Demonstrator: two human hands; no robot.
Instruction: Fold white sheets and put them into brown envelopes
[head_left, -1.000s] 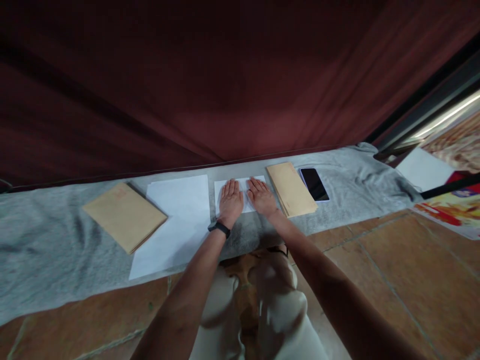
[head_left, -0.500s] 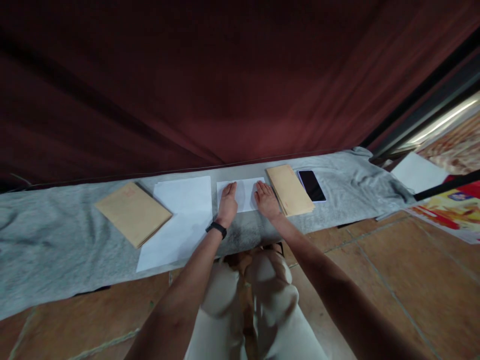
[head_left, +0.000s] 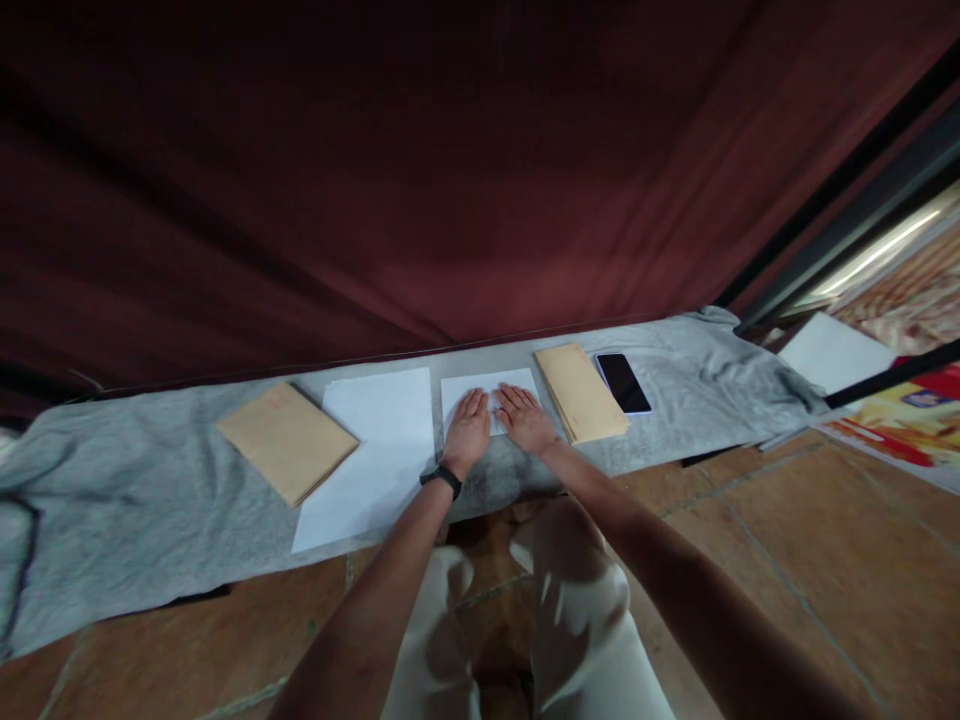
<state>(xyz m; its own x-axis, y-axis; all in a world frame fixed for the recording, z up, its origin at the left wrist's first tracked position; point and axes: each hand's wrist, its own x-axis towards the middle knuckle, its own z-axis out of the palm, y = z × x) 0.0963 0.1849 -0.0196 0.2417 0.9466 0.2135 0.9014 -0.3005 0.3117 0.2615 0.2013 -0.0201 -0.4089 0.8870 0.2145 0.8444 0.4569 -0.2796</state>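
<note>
A small folded sheet of white paper (head_left: 454,388) lies crosswise on the grey cloth. My left hand (head_left: 466,428) rests flat on its left half, fingers stretched out; a dark band circles that wrist. My right hand (head_left: 523,417) lies flat on the paper too, its fingers slightly spread and close to the left fingertips. Just right of the right hand is a stack of brown envelopes (head_left: 581,393). Larger white sheets (head_left: 379,440) lie to the left of my left hand, partly under another pile of brown envelopes (head_left: 287,442).
A phone (head_left: 624,383) with a dark screen lies right of the envelopes. The grey cloth (head_left: 135,500) covers a long narrow surface in front of a dark red curtain (head_left: 390,180). My knees are below its front edge, over the tiled floor (head_left: 757,540).
Both hands have moved inward along the white paper, from near its two ends to almost meeting at its middle. The view has shifted slightly, and my knees are farther apart.
</note>
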